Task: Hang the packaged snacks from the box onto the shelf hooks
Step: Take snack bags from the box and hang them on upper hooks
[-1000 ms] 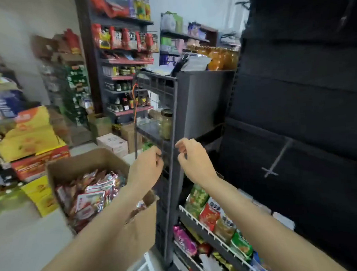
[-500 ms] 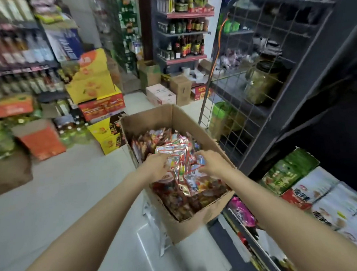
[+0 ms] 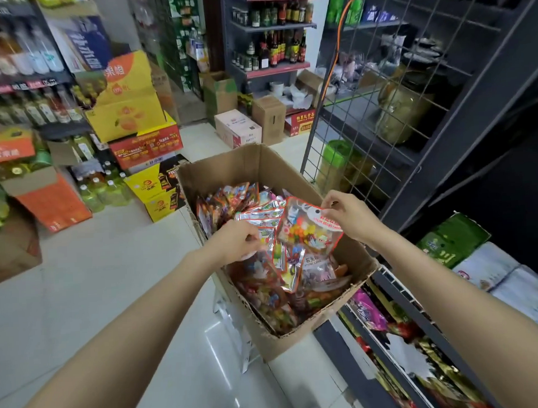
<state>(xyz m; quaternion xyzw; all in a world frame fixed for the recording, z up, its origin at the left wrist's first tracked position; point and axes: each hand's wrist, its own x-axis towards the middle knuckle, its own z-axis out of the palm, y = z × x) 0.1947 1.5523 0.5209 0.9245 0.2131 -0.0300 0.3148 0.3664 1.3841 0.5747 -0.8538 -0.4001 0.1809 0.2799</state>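
Observation:
An open cardboard box [image 3: 244, 168] stands on the floor in front of me, filled with several shiny red-edged snack packets [image 3: 265, 284]. My right hand [image 3: 346, 214] pinches the top of one candy packet [image 3: 309, 230] by its hang-hole header, lifted above the pile. My left hand [image 3: 237, 240] grips a fanned bunch of similar packets [image 3: 263, 218] over the box. The dark wire-grid shelf [image 3: 365, 113] rises to the right of the box; no hooks are clearly visible on it.
Lower shelves at the right hold green bags [image 3: 451, 242] and other snack packs [image 3: 369, 313]. Stacked yellow and red cartons [image 3: 134, 117], bottles and an orange carton [image 3: 52, 201] line the left aisle. Small boxes [image 3: 238, 128] sit on the white tiled floor behind.
My hands left the shelf upright, dropped into the box and took packets. Now the right hand has lifted one packet apart from the bunch held by the left.

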